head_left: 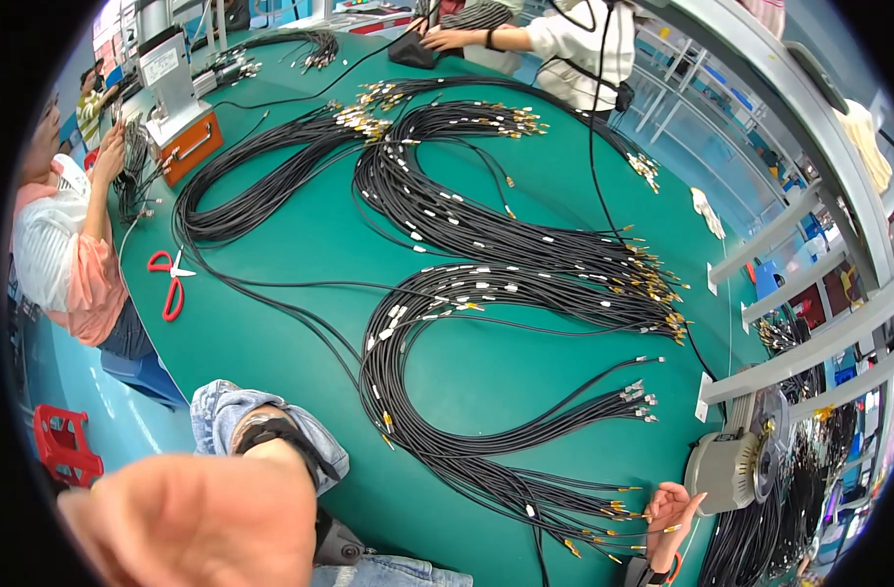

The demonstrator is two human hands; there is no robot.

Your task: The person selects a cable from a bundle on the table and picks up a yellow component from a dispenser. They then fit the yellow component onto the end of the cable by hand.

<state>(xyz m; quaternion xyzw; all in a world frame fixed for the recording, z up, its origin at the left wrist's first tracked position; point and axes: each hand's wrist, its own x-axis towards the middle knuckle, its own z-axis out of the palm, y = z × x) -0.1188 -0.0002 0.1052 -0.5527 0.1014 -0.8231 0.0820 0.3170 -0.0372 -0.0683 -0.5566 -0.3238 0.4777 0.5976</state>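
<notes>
Pointing at the surface's (525, 382) right edge, black cables (437, 462) end beside our right hand (667, 511), fingers apart. Left hand (207, 519): we can't tell.

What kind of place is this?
Probably a cable-assembly workshop: bundles of tagged black cables with connector ends lie across a big green table, red-handled scissors lie near its edge, and a co-worker at the left holds another bundle.
</notes>
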